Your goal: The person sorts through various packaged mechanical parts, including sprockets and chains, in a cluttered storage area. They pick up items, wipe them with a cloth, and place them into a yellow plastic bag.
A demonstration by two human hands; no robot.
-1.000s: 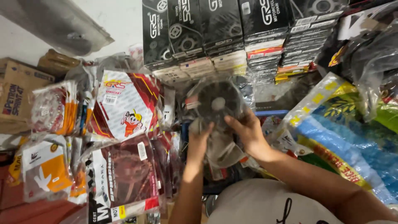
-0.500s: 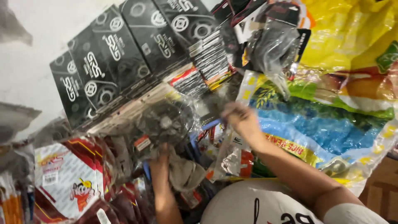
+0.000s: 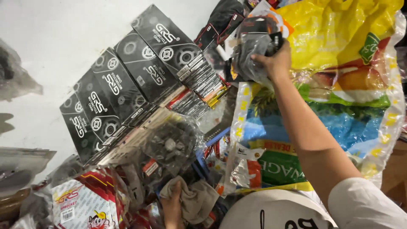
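Note:
My right hand reaches up and far right, gripping a clear plastic bag with a dark part inside. My left hand stays low near my body, closed on a crumpled grey cloth. Just above the cloth lies a round dark sprocket in a clear plastic bag, resting on the pile and touched by neither hand.
Several flat black boxes with gear pictures stand stacked on edge against the white wall. Red-and-white packaged parts lie at lower left. A large colourful woven sack fills the right side under my right arm.
Both hands held the bagged sprocket one second ago. My right hand has let go, swung up to the right and taken hold of another bagged part; the view has turned right.

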